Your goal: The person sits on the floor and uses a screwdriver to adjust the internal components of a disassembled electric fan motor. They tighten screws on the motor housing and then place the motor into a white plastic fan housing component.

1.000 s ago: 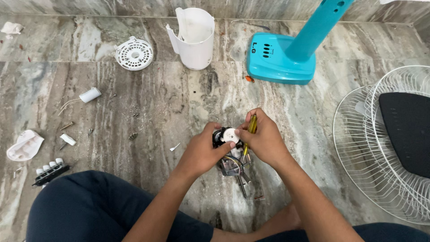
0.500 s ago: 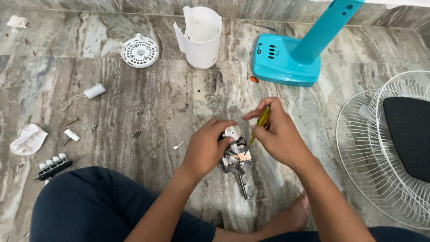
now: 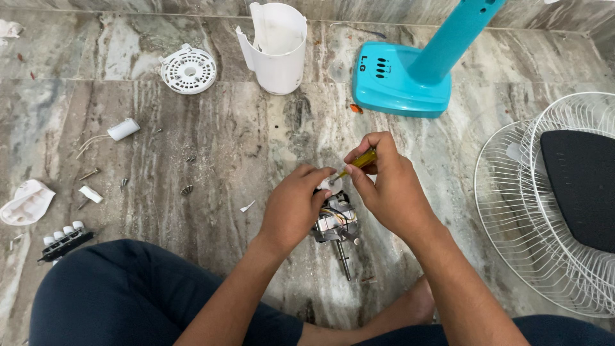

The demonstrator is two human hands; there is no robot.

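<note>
Near the centre of the frame, seen from a head-worn camera looking down, a person is sitting on a grey marbled stone floor (image 3: pixel 211 160) and working on a small fan motor (image 3: pixel 335 221). That motor is lying on the floor just below the middle of the frame, its metal shaft (image 3: pixel 344 259) pointing toward the lower edge, with coloured wires showing on its body. Left hand (image 3: pixel 293 208) is curling around the motor's left side, fingers bent and closed on it, the thumb pressing near a small white part at the top of the motor. Right hand (image 3: pixel 389 186) is closing in a pinch around a yellow-handled screwdriver (image 3: pixel 359 161), whose tip is angling down and left to the white part; the exact contact point is too small to tell.

Toward the upper part of the frame, a turquoise fan base (image 3: pixel 400 80) with its slanting column is standing beside a white plastic housing (image 3: pixel 277 48), and a round white vented cover (image 3: pixel 188 69) is lying further left. At the right edge, two white wire fan guards (image 3: pixel 512 211) are overlapping, with a dark blade piece (image 3: pixel 580 186) resting on them. Along the left side, loose screws (image 3: pixel 187 189), a white cylindrical capacitor (image 3: pixel 123 129), a white plastic shell (image 3: pixel 25 202) and a black switch block with white buttons (image 3: pixel 64 240) are lying scattered. Dark trouser legs are filling the lower edge.
</note>
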